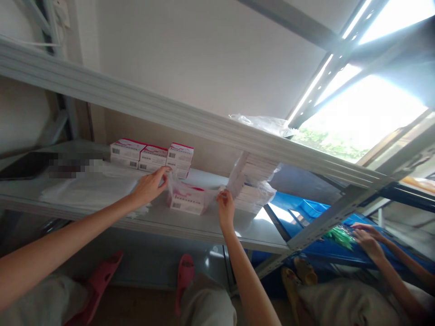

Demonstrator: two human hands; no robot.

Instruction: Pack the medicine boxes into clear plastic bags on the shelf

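A transparent plastic bag (175,182) stretches between my two hands around a white and pink box (187,201) on the grey shelf. Its far-left edge is pinched in my left hand (152,185), fingers closed. On the other side, my right hand (225,207) has thumb and fingers together on the bag's right end. Whether the box sits fully inside the bag, I cannot tell. Behind my left hand stand several similar boxes (152,156), some stacked. To the left lies a pile of flat plastic bags (91,183).
Wrapped stacks of white packs (253,183) stand right of my right hand. A shelf beam (190,120) crosses above my hands. At right, a co-worker's hands (369,242) hold something green (340,236) over a blue surface. A dark flat object (27,165) lies far left.
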